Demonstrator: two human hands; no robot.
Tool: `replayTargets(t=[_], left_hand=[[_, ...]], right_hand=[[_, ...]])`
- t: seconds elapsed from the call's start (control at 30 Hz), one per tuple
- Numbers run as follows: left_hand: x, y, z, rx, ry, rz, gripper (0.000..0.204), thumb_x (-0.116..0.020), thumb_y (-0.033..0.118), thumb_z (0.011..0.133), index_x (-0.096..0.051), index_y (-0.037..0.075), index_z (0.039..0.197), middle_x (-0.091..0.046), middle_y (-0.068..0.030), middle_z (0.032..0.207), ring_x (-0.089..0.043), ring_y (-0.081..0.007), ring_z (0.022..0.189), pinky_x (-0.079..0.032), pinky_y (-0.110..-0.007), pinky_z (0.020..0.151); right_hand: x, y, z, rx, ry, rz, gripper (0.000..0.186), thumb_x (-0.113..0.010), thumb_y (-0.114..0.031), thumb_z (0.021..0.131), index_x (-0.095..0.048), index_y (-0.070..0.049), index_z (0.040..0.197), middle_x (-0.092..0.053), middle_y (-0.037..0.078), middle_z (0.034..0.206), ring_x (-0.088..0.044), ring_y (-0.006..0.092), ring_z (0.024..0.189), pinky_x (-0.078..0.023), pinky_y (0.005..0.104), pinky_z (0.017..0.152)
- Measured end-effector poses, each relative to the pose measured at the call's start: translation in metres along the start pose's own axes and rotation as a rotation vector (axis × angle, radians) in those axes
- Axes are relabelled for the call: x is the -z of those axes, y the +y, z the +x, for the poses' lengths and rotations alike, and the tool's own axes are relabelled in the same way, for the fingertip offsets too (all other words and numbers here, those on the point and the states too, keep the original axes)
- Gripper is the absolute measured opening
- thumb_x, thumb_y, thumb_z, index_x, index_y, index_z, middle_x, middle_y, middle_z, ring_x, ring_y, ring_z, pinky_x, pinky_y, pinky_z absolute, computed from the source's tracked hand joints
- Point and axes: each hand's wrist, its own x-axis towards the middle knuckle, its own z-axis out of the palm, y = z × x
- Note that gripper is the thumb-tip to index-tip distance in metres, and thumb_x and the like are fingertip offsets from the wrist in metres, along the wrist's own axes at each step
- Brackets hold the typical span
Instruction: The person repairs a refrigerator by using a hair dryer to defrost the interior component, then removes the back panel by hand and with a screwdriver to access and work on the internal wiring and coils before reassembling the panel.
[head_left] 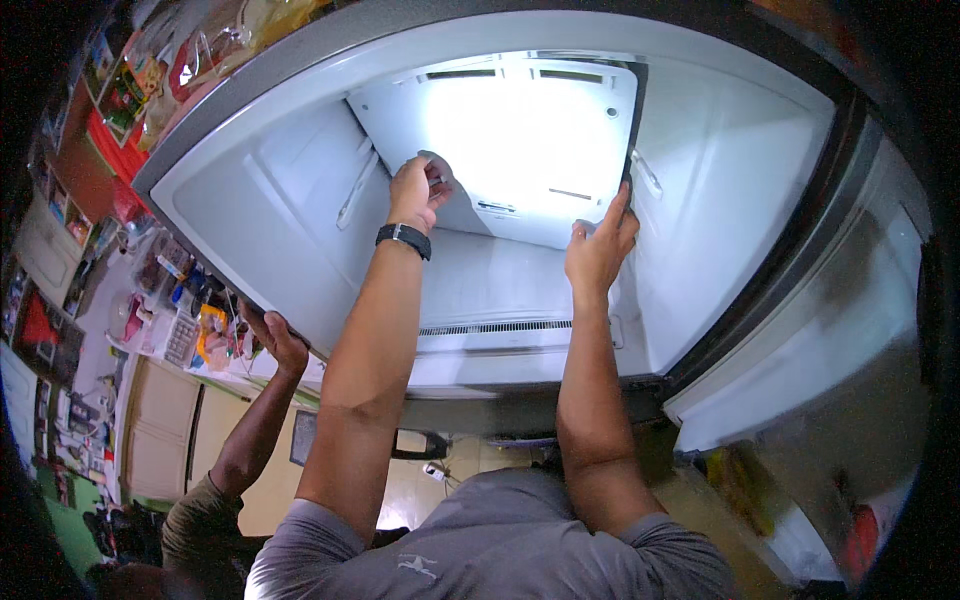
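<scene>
A white freezer back panel with slots and a round hole leans at an angle inside the refrigerator's upper compartment, lit by strong glare. My right hand grips its lower right side, the thumb on the front face and the fingers along the edge. At the panel's lower left is my left hand, a dark watch on its wrist. Its fingers are curled together close to the panel and cast a shadow on it; what they hold, if anything, is hidden.
White liner walls with small side rails enclose both my arms. A grille strip runs across the compartment floor. At left, a co-worker's hand touches the refrigerator's edge. Beyond it a cluttered counter holds baskets and packets.
</scene>
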Motion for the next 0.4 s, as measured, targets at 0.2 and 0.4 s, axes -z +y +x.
replayTargets(t=[0.2, 0.4], left_hand=[[-0.004, -0.003, 0.008, -0.013, 0.034, -0.07, 0.019, -0.057, 0.02, 0.092, -0.057, 0.006, 0.106, -0.056, -0.0084, 0.1, -0.056, -0.026, 0.093, -0.056, -0.05, 0.084], [-0.02, -0.005, 0.016, -0.026, 0.075, -0.174, 0.021, -0.058, 0.01, 0.091, -0.057, -0.002, 0.108, -0.056, -0.0125, 0.105, -0.055, -0.0254, 0.101, -0.056, -0.054, 0.091]], right_hand=[[-0.008, -0.01, 0.005, 0.088, -0.037, 0.158, 0.103, -0.075, -0.001, 0.079, -0.006, 0.0, 0.156, -0.04, 0.032, 0.134, -0.039, 0.0441, 0.127, -0.033, 0.0508, 0.108], [-0.036, 0.006, 0.035, 0.165, 0.028, 0.201, 0.101, -0.073, -0.005, 0.081, -0.006, -0.004, 0.157, -0.033, 0.028, 0.145, -0.033, 0.043, 0.136, -0.028, 0.0487, 0.115]])
